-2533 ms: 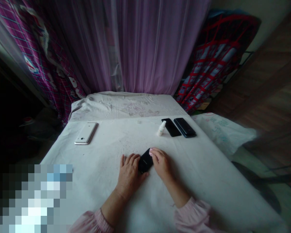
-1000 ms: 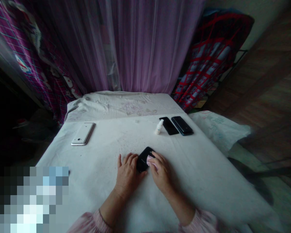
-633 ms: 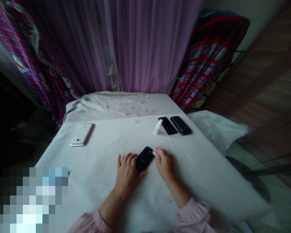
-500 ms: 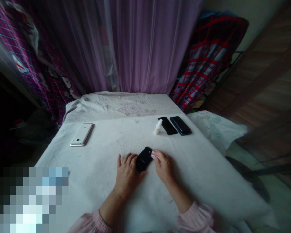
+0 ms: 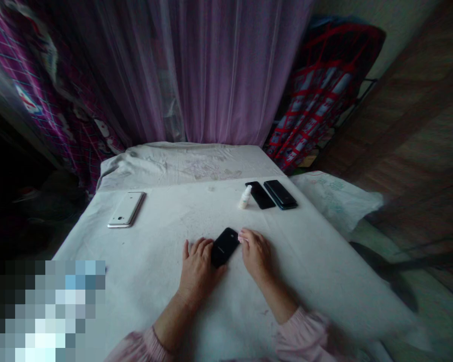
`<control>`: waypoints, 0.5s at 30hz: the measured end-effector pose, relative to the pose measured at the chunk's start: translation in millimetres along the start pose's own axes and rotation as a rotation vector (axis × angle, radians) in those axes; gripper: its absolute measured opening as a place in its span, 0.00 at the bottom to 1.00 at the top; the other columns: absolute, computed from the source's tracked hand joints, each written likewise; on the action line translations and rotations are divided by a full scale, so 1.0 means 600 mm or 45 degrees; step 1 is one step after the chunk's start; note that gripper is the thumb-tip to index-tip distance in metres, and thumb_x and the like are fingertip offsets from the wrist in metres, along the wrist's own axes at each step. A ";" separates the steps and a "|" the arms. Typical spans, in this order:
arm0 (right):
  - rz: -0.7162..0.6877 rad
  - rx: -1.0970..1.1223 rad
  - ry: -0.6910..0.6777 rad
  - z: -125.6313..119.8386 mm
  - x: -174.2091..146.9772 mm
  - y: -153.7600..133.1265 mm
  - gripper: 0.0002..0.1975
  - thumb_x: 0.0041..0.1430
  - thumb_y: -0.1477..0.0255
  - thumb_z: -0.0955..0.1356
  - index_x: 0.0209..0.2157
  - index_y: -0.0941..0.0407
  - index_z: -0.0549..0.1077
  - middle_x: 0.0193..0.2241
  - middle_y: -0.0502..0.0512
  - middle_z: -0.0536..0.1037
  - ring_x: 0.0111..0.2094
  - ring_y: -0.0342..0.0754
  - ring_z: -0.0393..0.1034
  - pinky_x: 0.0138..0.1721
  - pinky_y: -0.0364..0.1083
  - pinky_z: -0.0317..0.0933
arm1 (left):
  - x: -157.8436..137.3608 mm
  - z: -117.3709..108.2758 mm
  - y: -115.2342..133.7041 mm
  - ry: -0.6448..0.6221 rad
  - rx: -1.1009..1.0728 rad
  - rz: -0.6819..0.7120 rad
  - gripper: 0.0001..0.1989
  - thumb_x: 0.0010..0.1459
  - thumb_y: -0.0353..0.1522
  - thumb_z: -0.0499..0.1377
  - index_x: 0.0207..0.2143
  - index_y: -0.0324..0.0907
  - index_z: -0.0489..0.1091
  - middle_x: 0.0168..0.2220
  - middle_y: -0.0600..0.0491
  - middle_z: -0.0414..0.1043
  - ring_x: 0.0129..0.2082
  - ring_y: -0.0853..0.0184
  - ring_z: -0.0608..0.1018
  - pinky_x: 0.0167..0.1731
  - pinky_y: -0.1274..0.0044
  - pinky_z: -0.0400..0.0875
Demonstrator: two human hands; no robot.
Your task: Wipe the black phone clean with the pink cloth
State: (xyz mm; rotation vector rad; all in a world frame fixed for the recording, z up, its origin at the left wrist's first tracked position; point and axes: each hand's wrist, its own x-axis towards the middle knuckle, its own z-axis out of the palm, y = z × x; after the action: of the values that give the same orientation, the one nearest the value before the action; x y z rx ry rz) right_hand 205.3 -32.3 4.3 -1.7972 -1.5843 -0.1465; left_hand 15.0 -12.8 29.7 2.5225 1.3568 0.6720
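A black phone (image 5: 225, 247) lies at a slant on the white tablecloth, its back facing up with a camera spot near the top. My left hand (image 5: 198, 260) grips it along the left side, fingers at the upper edge and thumb by the lower end. At the phone's upper right edge, my right hand (image 5: 257, 255) pinches a small pink cloth (image 5: 241, 238), mostly hidden by the fingers. Beyond the hands stands a small white spray bottle (image 5: 245, 199).
Behind the bottle lie a flat black phone (image 5: 263, 195) and a thicker dark phone or stack (image 5: 281, 194). A white phone (image 5: 127, 210) rests at the left of the table. Purple curtains (image 5: 234, 75) hang past the far edge. A whitish plastic sheet (image 5: 335, 198) sticks out at the right.
My right hand has shifted slightly right along the phone's edge, and less of the pink cloth shows. The left hand and the phone stay in place.
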 end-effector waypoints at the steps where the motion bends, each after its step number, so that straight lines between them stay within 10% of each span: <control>1: -0.002 0.013 0.004 0.000 0.001 0.001 0.10 0.63 0.76 0.60 0.38 0.56 0.73 0.40 0.58 0.80 0.43 0.52 0.71 0.45 0.50 0.61 | 0.000 0.000 0.000 0.001 0.002 -0.003 0.24 0.50 0.36 0.66 0.49 0.40 0.67 0.51 0.43 0.73 0.55 0.50 0.71 0.60 0.48 0.48; 15: 0.039 0.124 -0.196 0.003 0.038 -0.010 0.12 0.61 0.75 0.63 0.38 0.55 0.79 0.37 0.56 0.81 0.39 0.50 0.72 0.44 0.47 0.63 | -0.001 -0.001 -0.003 -0.025 -0.005 0.032 0.23 0.51 0.34 0.63 0.51 0.40 0.66 0.53 0.42 0.72 0.55 0.50 0.70 0.59 0.48 0.50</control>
State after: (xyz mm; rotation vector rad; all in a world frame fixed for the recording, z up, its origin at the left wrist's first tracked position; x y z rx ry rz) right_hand 204.6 -12.9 17.6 -1.7917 -1.6404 0.0842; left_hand 13.0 -12.4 29.4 2.5402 1.3181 0.6524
